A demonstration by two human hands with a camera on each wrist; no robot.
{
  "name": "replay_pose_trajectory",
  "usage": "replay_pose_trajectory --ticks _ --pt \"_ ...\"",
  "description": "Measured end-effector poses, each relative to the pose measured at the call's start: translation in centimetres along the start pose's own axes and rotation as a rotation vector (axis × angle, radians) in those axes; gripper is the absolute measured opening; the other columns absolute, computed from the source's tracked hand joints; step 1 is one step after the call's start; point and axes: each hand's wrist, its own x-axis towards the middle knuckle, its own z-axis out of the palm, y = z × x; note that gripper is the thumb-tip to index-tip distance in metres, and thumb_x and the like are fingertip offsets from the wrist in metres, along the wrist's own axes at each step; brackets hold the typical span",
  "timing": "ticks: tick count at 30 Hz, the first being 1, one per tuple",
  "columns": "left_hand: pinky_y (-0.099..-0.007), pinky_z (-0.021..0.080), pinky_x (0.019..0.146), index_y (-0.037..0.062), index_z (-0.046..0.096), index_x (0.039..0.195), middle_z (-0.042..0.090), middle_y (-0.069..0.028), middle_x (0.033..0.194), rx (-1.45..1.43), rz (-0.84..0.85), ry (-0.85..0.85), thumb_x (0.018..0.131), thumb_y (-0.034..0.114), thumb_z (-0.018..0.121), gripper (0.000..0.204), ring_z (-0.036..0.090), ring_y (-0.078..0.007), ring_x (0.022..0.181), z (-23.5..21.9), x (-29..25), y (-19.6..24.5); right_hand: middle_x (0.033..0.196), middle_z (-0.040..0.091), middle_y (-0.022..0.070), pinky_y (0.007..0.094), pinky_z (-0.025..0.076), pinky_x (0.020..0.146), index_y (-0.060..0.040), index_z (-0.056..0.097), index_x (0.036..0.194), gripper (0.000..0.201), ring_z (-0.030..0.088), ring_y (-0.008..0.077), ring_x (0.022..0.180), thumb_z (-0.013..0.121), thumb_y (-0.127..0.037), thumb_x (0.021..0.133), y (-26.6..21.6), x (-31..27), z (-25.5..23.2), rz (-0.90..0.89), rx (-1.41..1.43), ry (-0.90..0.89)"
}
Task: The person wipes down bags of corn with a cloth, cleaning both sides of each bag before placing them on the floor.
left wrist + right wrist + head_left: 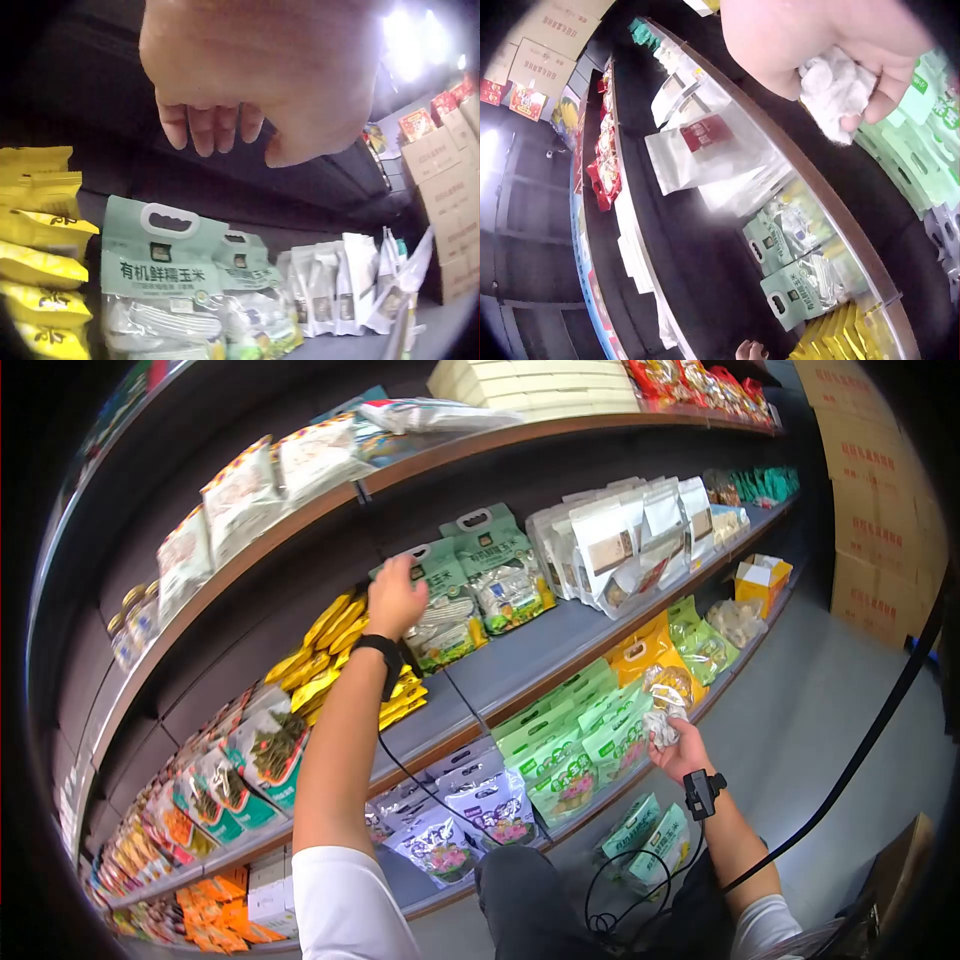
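Observation:
My left hand [396, 600] is raised at the middle shelf, in front of a green-topped bag of corn [440, 605] with a cut-out handle. In the left wrist view its fingers [201, 131] hang loosely curled above the corn bags [161, 262], and nothing is in them. A second corn bag [497, 575] stands to the right. Down by the lower shelf, my right hand [682, 752] grips a crumpled white cloth [836, 94]. The cloth bunches out between thumb and fingers, and the palm is hidden.
Yellow packets [325, 650] lie left of the corn bags; white pouches [605, 540] stand to the right. Green bags [570, 760] and purple bags [490, 805] fill the lower shelf. Cartons [880, 510] are stacked at the right. A black cable [850, 790] crosses beside my right arm.

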Motion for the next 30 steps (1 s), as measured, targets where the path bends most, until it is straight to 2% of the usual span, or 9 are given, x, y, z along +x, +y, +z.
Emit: replay_pose_trajectory --ticks 3,6,9,13,17,19,23,26,30 --pt "-0.0462 0.045 0.085 0.0074 0.052 0.116 0.056 -0.0158 0.109 0.208 -0.079 -0.092 0.073 0.02 0.06 0.045 0.055 -0.0349 0.101 3.1 3.0 -2.2 0.103 0.061 0.0062 0.0324 0.049 0.068 -0.012 0.047 0.117 0.029 0.059 0.0196 0.077 0.048 -0.018 0.089 -0.6 0.4 -1.3 -0.018 0.032 0.018" --pt "-0.047 0.037 0.097 0.0115 0.044 0.129 0.049 -0.0131 0.126 0.501 -0.223 -0.219 0.073 0.023 0.059 0.059 0.044 -0.0311 0.121 7.5 6.3 -5.2 0.099 0.062 0.0063 0.0326 0.05 0.067 -0.0126 0.05 0.113 0.025 0.06 0.02 0.078 0.05 -0.019 0.088 -1.5 1.1 -4.4 -0.009 -0.031 0.134" --pt "-0.0472 0.031 0.102 0.0149 0.039 0.135 0.043 -0.0118 0.136 0.577 -0.296 -0.411 0.074 0.022 0.058 0.064 0.039 -0.0282 0.127 9.5 8.6 -6.4 0.096 0.063 0.0048 0.0314 0.051 0.065 -0.0135 0.05 0.111 0.024 0.06 0.0191 0.074 0.05 -0.019 0.088 -2.7 0.9 -7.4 -0.03 -0.114 0.227" --pt "-0.0464 0.033 0.101 0.016 0.041 0.133 0.044 -0.0128 0.134 0.502 -0.356 -0.476 0.076 0.021 0.057 0.059 0.041 -0.0269 0.126 14.6 7.6 -9.5 0.094 0.063 0.003 0.0287 0.049 0.062 -0.0143 0.051 0.108 0.022 0.061 0.0163 0.072 0.05 -0.02 0.087 -3.7 0.7 -9.2 -0.013 -0.212 0.424" --pt "-0.0466 0.04 0.093 0.0137 0.058 0.114 0.057 -0.0126 0.121 0.533 -0.28 -0.474 0.081 0.025 0.055 0.035 0.053 -0.0297 0.112 15.9 6.1 -8.5 0.094 0.063 0.0021 0.028 0.049 0.062 -0.0147 0.051 0.108 0.021 0.061 0.0154 0.072 0.05 -0.02 0.087 -4.0 0.8 -10.1 0.014 -0.289 0.426" --pt "-0.0452 0.045 0.087 0.0125 0.063 0.105 0.063 -0.0121 0.11 0.51 -0.235 -0.229 0.082 0.026 0.055 0.028 0.058 -0.0305 0.104 16.1 5.9 -8.3 0.094 0.063 0.0015 0.0276 0.049 0.063 -0.015 0.051 0.108 0.021 0.06 0.0147 0.073 0.05 -0.02 0.087 -3.8 1.0 -9.8 -0.007 -0.335 0.361" --pt "-0.0413 0.048 0.082 0.0102 0.064 0.104 0.065 -0.0148 0.101 0.393 -0.223 -0.417 0.081 0.028 0.056 0.03 0.06 -0.0315 0.097 14.6 5.1 -6.7 0.097 0.063 0.0025 0.028 0.049 0.066 -0.0141 0.051 0.11 0.022 0.06 0.0155 0.077 0.05 -0.02 0.088 -3.3 0.4 -7.8 0.021 -0.317 0.29" --pt "-0.0422 0.047 0.082 0.0089 0.064 0.103 0.065 -0.0165 0.1 0.322 -0.229 -0.416 0.08 0.028 0.056 0.031 0.06 -0.0336 0.096 11.6 4.4 -3.6 0.1 0.063 0.0042 0.0288 0.049 0.069 -0.0131 0.051 0.112 0.023 0.06 0.0169 0.08 0.048 -0.021 0.09 -3.3 -0.8 -6.5 0.059 -0.248 0.219" --pt "-0.0449 0.049 0.072 0.0052 0.065 0.083 0.065 -0.0185 0.082 0.227 -0.113 -0.378 0.081 0.03 0.057 0.026 0.061 -0.0369 0.083 8.2 3.2 1.3 0.103 0.062 0.0048 0.0296 0.048 0.07 -0.0104 0.051 0.113 0.025 0.059 0.0178 0.083 0.05 -0.02 0.09 -3.0 -2.5 -5.8 0.127 -0.141 0.052"
